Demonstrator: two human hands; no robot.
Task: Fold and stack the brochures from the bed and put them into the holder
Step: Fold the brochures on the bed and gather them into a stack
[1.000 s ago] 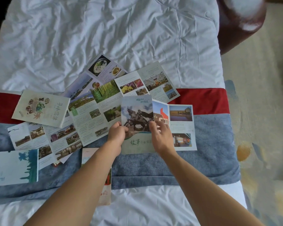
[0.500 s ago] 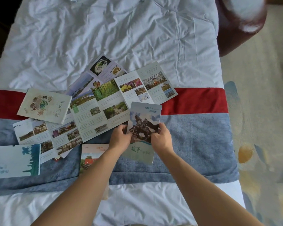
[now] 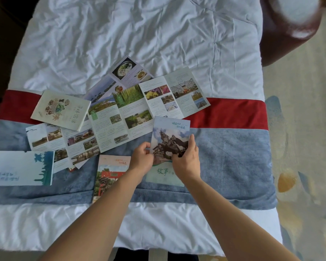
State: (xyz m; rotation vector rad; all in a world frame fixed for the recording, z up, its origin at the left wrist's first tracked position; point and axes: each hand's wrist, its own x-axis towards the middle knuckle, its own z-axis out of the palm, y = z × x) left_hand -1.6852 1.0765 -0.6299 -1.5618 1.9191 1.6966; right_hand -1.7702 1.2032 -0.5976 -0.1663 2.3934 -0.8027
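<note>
Bare forearms, no sleeves visible

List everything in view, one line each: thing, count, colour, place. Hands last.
horse brochure: one, folded, blue-green cover, held over the blue runner.
red-gate brochure: one, folded, on the runner under the left forearm.
blue-white booklet: one, closed, far left.
food-cover booklet: one, pale green, closed, on the red stripe.
open brochures: at least three overlapping, unfolded, mid-bed; exact count unclear.
bed runner: one, blue with red stripe.
white bedding: covers the bed.
armchair: one, dark red, top right.
patterned carpet: right side.
left hand: pinches the horse brochure's left edge.
right hand: grips its right edge.
</note>
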